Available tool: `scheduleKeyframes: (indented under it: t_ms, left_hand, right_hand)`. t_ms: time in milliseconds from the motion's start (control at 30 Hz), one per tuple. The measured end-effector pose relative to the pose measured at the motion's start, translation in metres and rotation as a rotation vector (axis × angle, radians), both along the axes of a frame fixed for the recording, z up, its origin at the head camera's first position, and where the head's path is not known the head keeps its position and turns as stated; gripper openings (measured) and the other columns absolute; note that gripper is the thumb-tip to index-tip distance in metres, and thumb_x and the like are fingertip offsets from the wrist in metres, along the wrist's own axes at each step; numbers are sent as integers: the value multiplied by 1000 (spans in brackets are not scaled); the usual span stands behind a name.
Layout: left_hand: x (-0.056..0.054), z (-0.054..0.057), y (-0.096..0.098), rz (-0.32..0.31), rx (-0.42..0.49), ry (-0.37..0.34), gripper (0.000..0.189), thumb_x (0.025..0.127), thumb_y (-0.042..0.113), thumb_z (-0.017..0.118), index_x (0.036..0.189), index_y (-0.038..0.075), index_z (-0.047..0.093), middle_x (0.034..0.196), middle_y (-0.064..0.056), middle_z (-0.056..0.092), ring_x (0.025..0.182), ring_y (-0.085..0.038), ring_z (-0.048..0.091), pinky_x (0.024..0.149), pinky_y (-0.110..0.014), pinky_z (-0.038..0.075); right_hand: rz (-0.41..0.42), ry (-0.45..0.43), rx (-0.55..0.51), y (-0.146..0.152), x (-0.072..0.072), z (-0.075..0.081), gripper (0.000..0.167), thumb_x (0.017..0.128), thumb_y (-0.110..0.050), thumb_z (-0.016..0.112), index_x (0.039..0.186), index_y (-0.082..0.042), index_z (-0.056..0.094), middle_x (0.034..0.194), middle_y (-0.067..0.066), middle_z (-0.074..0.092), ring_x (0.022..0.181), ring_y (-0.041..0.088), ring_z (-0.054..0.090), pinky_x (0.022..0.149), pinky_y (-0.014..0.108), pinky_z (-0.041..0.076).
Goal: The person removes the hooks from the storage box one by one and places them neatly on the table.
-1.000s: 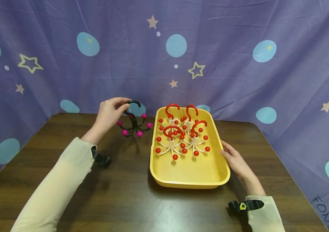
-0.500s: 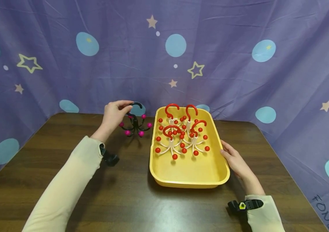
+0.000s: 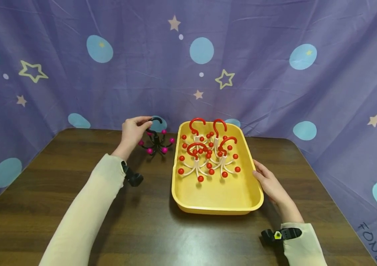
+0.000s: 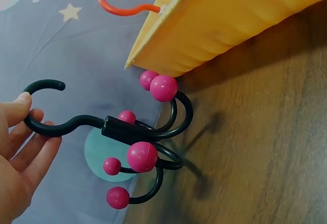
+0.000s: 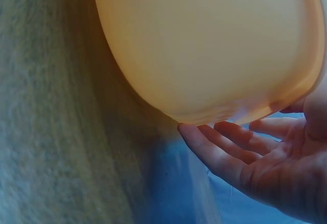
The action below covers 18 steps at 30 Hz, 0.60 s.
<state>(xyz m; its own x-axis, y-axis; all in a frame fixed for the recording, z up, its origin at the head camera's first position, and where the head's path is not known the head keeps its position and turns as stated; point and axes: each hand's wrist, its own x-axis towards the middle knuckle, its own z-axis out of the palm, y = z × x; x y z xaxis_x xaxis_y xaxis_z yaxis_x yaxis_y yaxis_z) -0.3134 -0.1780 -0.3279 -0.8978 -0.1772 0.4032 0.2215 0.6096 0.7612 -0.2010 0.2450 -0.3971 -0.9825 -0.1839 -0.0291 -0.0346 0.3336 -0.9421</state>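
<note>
My left hand [image 3: 133,133] pinches the curved top of a black hook hanger [image 3: 156,139], a swivel hook with several curled arms tipped with pink balls. It hangs upright low over the table, left of the yellow tray [image 3: 215,201]; in the left wrist view the arms of the black hanger [image 4: 122,130] appear slightly apart from their shadows. Several white hangers with red hooks and red balls, such as the front one [image 3: 196,166], stand inside the tray. My right hand [image 3: 271,184] holds the tray's right side, thumb at the rim and fingers [image 5: 219,155] against the outer wall.
A brown wooden table [image 3: 135,221] carries the tray. Behind it and on the right hangs a purple curtain [image 3: 161,74] with stars and blue ovals. The tray's back end is close to the curtain.
My left hand has moved slightly right and down with the black hanger, which has turned a little on its hook. The right hand and the tray hold still.
</note>
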Motion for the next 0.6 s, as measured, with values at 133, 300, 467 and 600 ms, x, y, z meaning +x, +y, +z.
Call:
scheduleKeyframes:
  t_ms: [133, 300, 467, 600]
  left_hand:
    - [-6, -3, 3, 17, 19, -22, 25, 83, 23, 66, 106, 14, 70, 93, -7, 70, 74, -6, 56, 64, -17, 41]
    - [-9, -7, 6, 22, 46, -31, 25, 83, 22, 67, 106, 14, 70, 95, -7, 70, 75, -6, 57, 64, -16, 41]
    - [-12, -10, 7, 21, 60, -52, 25, 84, 23, 66, 107, 14, 69, 97, -8, 69, 80, -11, 60, 64, -17, 43]
    - [-12, -9, 10, 4, 68, -65, 26, 84, 23, 65, 109, 13, 69, 99, -9, 69, 86, -17, 62, 65, -18, 43]
  right_hand:
    - [4, 2, -12, 1, 0, 0, 52, 99, -15, 33, 145, 0, 13, 137, 31, 33, 112, 35, 48, 78, 22, 49]
    - [0, 3, -12, 0, -1, -1, 52, 99, -14, 34, 144, 0, 14, 137, 31, 33, 111, 34, 49, 77, 22, 49]
    - [-2, 7, -20, 0, -2, -2, 51, 99, -13, 34, 144, 0, 15, 136, 31, 34, 111, 34, 49, 77, 22, 49]
    - [0, 8, -20, 0, -2, -2, 51, 99, -12, 33, 144, 1, 14, 135, 32, 34, 111, 35, 48, 77, 22, 49]
